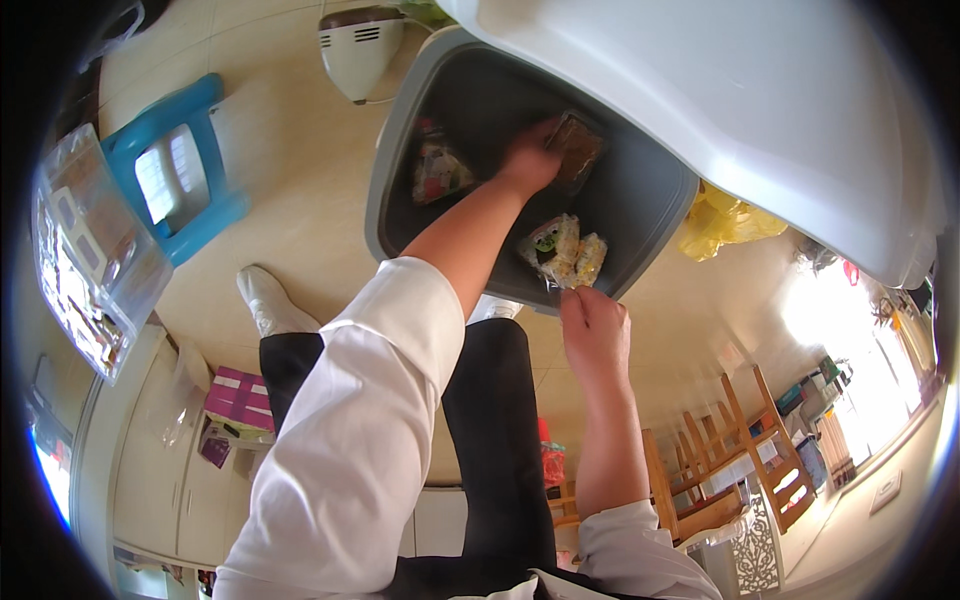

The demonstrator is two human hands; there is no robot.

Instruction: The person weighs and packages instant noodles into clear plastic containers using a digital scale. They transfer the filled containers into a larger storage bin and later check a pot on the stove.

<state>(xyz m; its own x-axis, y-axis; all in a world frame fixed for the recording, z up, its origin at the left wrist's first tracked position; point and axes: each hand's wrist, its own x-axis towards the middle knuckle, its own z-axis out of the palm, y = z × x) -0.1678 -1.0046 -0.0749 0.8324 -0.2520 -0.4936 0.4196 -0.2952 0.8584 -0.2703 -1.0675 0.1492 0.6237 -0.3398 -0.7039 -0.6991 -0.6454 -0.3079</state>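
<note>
In front of me is a deep grey plastic bin with a rounded rim. My left hand, slightly blurred, reaches inside it and grips the left edge of a brown food pack in clear wrapping. Over the bin's near rim, my right hand pinches the end of a clear plastic bag. That bag holds light, crumbly-looking pieces and bears a small green cartoon face. Another clear packet with red and white parts lies on the left side of the bin.
A large white plastic cover or panel overhangs the bin's right side. Beside it sits a yellow plastic bag. On the floor to the left are a blue stool and a clear plastic box. A cream appliance stands behind. Wooden chairs are at lower right.
</note>
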